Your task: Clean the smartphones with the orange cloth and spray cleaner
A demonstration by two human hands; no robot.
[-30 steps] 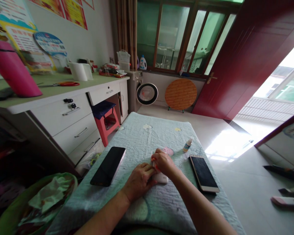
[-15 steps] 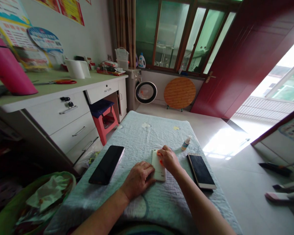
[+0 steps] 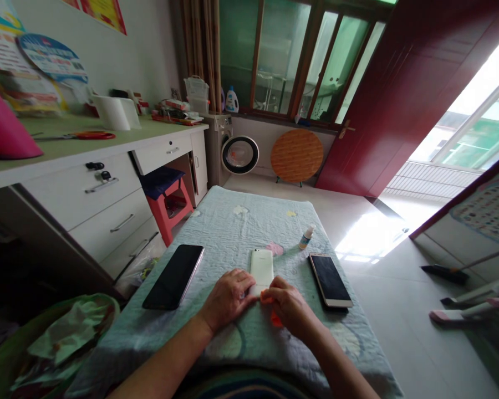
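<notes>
A white phone [image 3: 261, 267] lies face down on a pale blue quilted cloth [image 3: 241, 233]. My left hand [image 3: 228, 297] rests on the cloth, fingers curled against the phone's near left corner. My right hand [image 3: 289, 306] is closed round a small orange thing [image 3: 274, 317] at the phone's near end. A large black phone [image 3: 173, 276] lies to the left. A gold-edged phone [image 3: 330, 279] lies to the right. A small dropper bottle [image 3: 306, 236] stands beyond it.
A desk with drawers [image 3: 108, 183] runs along the left, a red stool [image 3: 166, 199] tucked under it. A green bin with wrappers [image 3: 58, 338] sits at lower left. A washing machine [image 3: 233, 152], a round wooden tabletop [image 3: 296, 155] and a red door [image 3: 403, 94] stand beyond.
My right hand has slid from the far end of the white phone down to its near end, uncovering the phone's back. My left hand has stayed at the near left corner.
</notes>
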